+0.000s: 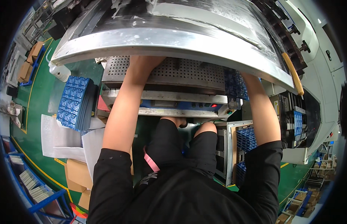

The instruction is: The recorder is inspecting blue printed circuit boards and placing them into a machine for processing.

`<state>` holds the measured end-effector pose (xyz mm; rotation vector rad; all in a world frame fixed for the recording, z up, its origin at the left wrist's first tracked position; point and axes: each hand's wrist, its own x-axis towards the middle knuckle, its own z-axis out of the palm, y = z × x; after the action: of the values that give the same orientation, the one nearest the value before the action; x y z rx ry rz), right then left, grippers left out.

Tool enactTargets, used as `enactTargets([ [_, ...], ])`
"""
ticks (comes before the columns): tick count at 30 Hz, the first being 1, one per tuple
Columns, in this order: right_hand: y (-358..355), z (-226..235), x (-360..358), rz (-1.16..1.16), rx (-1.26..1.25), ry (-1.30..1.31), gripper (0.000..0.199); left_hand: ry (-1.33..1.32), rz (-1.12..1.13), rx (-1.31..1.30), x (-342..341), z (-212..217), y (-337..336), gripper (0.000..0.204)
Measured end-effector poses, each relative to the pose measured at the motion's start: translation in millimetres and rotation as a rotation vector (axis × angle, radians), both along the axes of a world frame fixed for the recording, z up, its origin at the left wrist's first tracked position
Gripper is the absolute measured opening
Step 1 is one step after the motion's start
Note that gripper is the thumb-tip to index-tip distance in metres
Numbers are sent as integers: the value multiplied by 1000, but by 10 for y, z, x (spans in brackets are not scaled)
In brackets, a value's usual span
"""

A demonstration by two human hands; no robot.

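At the far left, cardboard boxes (28,61) sit on the green floor (39,112), and a white plastic jug (58,71) stands just beside the corner of the machine. Nearer in, a stack of blue circuit boards (74,102) lies tilted on a low surface, with white sheets (63,140) spread below it. The person's left forearm rises from a black sleeve, and the left hand (143,61) reaches onto the perforated metal plate (181,71) of the machine, slipping under the raised lid (173,33); the lid's shiny rim hides the fingers, so whether the hand is wide, narrow or holding anything cannot be told. To the right, a blue circuit board (236,85) stands at the plate's right edge, just below the lid rim. The right hand is hidden behind that board and the lid, so its state cannot be told either. Further right, blue trays (247,139) sit in a metal frame beside the right arm.
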<state>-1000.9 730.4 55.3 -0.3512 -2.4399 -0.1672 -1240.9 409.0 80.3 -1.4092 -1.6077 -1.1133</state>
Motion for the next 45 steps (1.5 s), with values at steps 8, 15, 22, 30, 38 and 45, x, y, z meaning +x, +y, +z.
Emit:
enactTargets([
  [8,-598,295,-21,-73,-111,-174,53,-94,-23,-108,-82,-35,73,25],
  [15,-749,521,-108,-64,-348,62,48,-51,4,-225,-127,-67,131,28],
  [22,-912,616,-162,167,220,103,37,-143,-85,-347,-60,59,98,36],
  [30,-1861,781,1339,-324,-755,644,26,-342,-69,-316,1432,444,-862,28],
  [38,-1335,-224,2032,170,-1729,1004,39,-47,-798,-901,2916,-1202,429,49],
  [45,-1532,76,1921,17,-1574,829,32,661,-479,-822,3067,-2324,1367,52],
])
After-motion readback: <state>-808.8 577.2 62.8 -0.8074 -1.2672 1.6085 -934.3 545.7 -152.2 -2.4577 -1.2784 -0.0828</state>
